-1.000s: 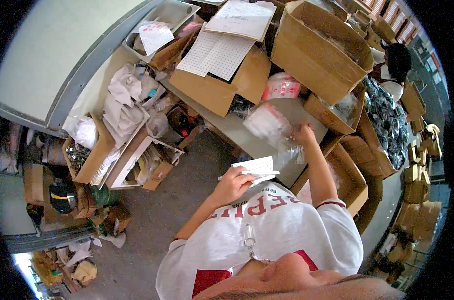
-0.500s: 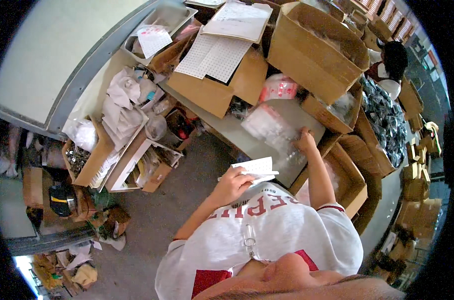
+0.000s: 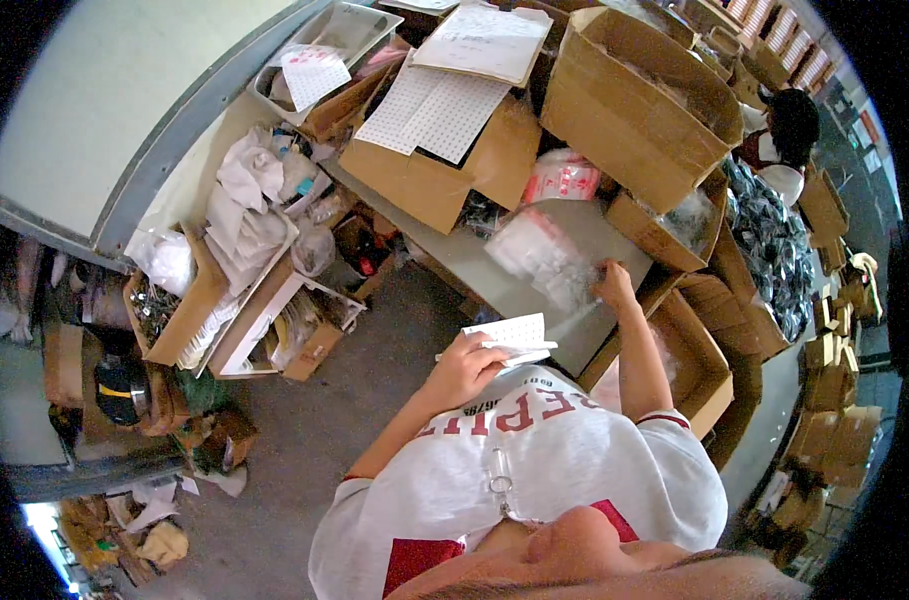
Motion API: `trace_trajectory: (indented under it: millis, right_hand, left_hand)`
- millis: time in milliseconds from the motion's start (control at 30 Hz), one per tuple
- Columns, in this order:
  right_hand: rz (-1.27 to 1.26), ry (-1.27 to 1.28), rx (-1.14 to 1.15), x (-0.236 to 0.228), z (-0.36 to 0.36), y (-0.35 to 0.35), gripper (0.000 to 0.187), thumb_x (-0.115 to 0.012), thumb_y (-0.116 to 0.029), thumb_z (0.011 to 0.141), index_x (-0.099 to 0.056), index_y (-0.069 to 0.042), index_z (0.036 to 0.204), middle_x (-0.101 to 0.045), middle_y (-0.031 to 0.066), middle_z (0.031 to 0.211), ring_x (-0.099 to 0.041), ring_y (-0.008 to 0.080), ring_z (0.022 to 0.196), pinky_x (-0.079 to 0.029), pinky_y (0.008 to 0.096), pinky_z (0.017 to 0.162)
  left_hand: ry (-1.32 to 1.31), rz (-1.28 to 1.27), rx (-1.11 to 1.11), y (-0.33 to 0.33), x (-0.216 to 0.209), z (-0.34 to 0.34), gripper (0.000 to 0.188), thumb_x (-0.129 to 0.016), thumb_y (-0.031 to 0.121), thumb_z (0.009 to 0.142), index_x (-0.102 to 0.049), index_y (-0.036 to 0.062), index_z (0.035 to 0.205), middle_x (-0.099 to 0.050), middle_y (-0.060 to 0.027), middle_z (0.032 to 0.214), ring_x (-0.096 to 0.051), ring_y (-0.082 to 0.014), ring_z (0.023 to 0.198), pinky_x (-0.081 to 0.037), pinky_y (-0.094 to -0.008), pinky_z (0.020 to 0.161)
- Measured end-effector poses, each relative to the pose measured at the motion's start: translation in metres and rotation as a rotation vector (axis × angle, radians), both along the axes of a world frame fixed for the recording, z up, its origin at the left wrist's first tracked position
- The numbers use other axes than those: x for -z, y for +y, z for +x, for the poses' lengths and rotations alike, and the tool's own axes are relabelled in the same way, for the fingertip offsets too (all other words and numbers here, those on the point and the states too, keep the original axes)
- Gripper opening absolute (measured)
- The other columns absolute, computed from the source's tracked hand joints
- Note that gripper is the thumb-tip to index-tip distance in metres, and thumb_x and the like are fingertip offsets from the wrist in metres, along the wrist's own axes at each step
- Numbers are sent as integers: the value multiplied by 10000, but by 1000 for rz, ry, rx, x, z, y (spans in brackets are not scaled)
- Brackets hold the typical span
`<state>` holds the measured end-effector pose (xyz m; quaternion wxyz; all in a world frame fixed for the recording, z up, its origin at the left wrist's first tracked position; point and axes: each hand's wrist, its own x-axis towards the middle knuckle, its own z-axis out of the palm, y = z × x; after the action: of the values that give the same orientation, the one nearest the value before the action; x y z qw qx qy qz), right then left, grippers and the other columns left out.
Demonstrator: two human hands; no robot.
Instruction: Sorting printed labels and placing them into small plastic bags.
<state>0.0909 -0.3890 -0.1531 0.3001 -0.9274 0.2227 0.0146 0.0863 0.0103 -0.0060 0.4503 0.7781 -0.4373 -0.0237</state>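
Observation:
Close to my chest, my left hand [image 3: 468, 364] is closed around a folded stack of white printed sheets [image 3: 512, 333]. My right hand [image 3: 614, 284] reaches forward over the grey table, its fingers bent together at the right edge of a pile of clear plastic bags [image 3: 564, 275]. The fingers appear to pinch a bag's edge, though the contact is small and partly hidden. The left part of the pile is whiter, with reddish print [image 3: 527, 236]. Just beyond it lies a roll-like pack of bags with red print [image 3: 562, 177].
A large cardboard box [image 3: 634, 105] stands at the back right of the table [image 3: 586, 340]; more open boxes [image 3: 709, 350] flank my right arm. Printed sheets [image 3: 436, 100] lie on a carton ahead. Cluttered boxes [image 3: 259, 330] stand left. A person [image 3: 782, 140] is at the far right.

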Motion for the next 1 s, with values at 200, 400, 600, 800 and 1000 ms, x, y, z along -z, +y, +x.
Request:
trace_trajectory:
  millis: [200, 400, 600, 800, 1000]
  right_hand:
    - [-8, 58, -121, -22, 31, 15, 274, -671, -153, 693, -597, -32, 927, -621, 234, 916, -600, 385, 870, -474, 440, 731]
    - [-69, -86, -21, -1, 48, 26, 229, -599, -166, 717, -570, -10, 882, -608, 232, 848, -586, 409, 795, -463, 458, 711]
    - [97, -163, -23, -25, 22, 17, 172, -638, -95, 738, -523, -10, 833, -567, 128, 741, -568, 265, 695, -455, 381, 627]
    - [572, -204, 150, -155, -59, -14, 337, -633, 44, 774, -562, 18, 1102, -613, 40, 1011, -550, 149, 879, -466, 290, 770]
    - [99, -2, 121, -147, -112, -66, 264, -723, -158, 702, -660, -41, 930, -643, 141, 919, -620, 304, 857, -501, 383, 734]
  left_hand:
    - [-11, -12, -1, 2, 2, 0, 173, -688, 89, 761, -690, 72, 933, -597, -117, 940, -580, -290, 865, -479, -375, 767]
    - [-13, -24, 4, -2, -2, -2, 172, -688, 88, 763, -688, 70, 933, -595, -111, 933, -580, -290, 853, -481, -378, 752]
    - [25, -33, -34, 1, 0, -1, 176, -693, 90, 761, -688, 67, 935, -595, -121, 927, -579, -300, 847, -477, -382, 751]
    - [129, -50, -116, -2, -3, 3, 156, -692, 83, 755, -678, 20, 897, -606, -154, 905, -583, -310, 842, -472, -385, 764]
    - [281, -116, -177, -13, -6, 8, 139, -695, 87, 765, -677, 10, 879, -612, -164, 874, -596, -304, 805, -487, -373, 701]
